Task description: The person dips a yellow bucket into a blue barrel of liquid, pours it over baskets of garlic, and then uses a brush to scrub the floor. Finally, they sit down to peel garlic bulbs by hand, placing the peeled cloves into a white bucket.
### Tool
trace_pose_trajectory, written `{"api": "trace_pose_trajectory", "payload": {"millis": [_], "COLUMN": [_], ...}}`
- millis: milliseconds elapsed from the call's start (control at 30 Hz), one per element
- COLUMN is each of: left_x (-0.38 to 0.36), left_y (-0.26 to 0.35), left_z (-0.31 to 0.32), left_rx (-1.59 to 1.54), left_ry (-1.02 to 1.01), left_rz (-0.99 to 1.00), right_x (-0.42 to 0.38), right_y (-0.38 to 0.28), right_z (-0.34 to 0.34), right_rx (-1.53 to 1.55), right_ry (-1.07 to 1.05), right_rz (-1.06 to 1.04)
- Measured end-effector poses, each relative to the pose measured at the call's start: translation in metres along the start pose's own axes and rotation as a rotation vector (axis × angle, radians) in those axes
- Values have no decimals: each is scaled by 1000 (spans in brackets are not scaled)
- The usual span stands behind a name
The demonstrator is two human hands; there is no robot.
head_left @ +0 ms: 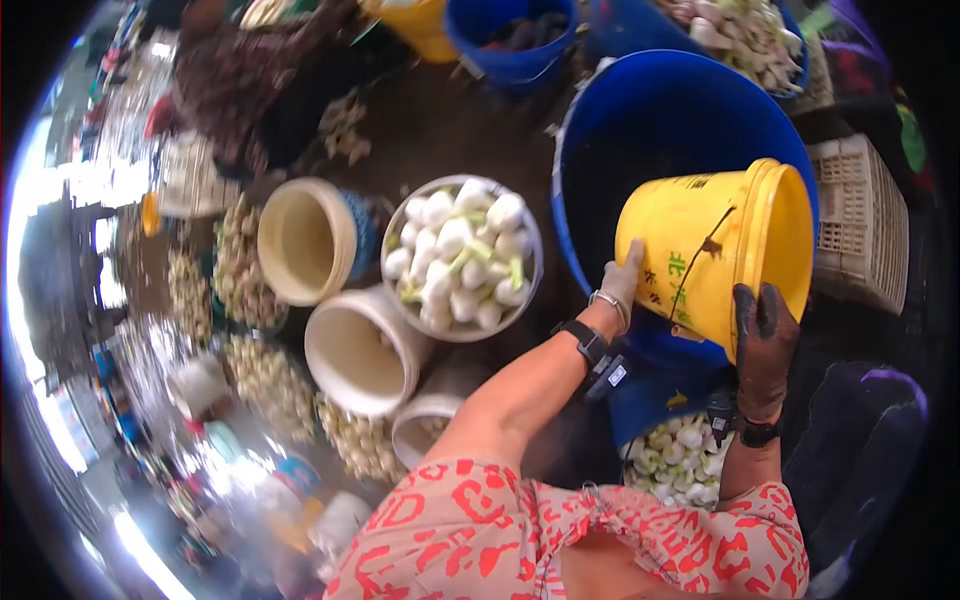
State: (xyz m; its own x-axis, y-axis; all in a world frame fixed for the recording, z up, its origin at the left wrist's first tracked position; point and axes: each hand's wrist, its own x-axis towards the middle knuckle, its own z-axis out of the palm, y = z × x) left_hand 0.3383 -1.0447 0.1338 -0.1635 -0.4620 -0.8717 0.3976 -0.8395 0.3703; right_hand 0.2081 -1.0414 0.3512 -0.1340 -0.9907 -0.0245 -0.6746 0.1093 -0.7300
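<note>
A yellow bucket [690, 225] is tipped on its side over a large blue tub [590, 180], its mouth facing right. My left hand [622, 285], in a light glove, presses against the bucket's lower left side near its base. At the bucket's rim, my right hand [768, 350], in a dark glove, is closed on the near edge. The inside of the blue tub is dark, and part of it is hidden behind the bucket. To the left stands a white bucket heaped with peeled garlic bulbs [455, 240].
Empty cream buckets [300, 245] and a white bucket [355, 355] lie left. Garlic [680, 455] fills a container below the tub. A plastic crate [860, 220] stands right, a smaller blue bucket [510, 60] at the top. Another person [250, 90] is at the upper left.
</note>
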Motion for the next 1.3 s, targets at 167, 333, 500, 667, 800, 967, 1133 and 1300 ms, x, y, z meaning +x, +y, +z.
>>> {"api": "trace_pose_trajectory", "payload": {"millis": [167, 333, 500, 667, 800, 967, 1133, 1300], "left_x": [-82, -182, -285, -369, -403, -513, -584, -611], "left_y": [-18, -33, -82, -163, -259, -316, -366, -402], "left_z": [-42, -127, -253, -358, -431, -511, -548, -547], "left_rx": [-340, -499, -644, -995, -1358, -1385, -1508, -1524], "left_ry": [-71, 102, 185, 215, 210, 392, 508, 579], "left_rz": [122, 234, 339, 490, 625, 495, 475, 453], "right_x": [-60, -151, -240, -331, -427, -533, -611, -650], "right_y": [-104, -172, -244, -312, -340, -383, -403, -409], "right_z": [-11, 16, 70, 140, 187, 244, 269, 259], "right_rx": [-216, -212, -13, 23, -13, -48, -119, -133], "right_ry": [-115, -130, -384, -701, -923, -1105, -1170, -1248], "right_rz": [-322, -527, -645, -770, -906, -934, -943, -982]}}
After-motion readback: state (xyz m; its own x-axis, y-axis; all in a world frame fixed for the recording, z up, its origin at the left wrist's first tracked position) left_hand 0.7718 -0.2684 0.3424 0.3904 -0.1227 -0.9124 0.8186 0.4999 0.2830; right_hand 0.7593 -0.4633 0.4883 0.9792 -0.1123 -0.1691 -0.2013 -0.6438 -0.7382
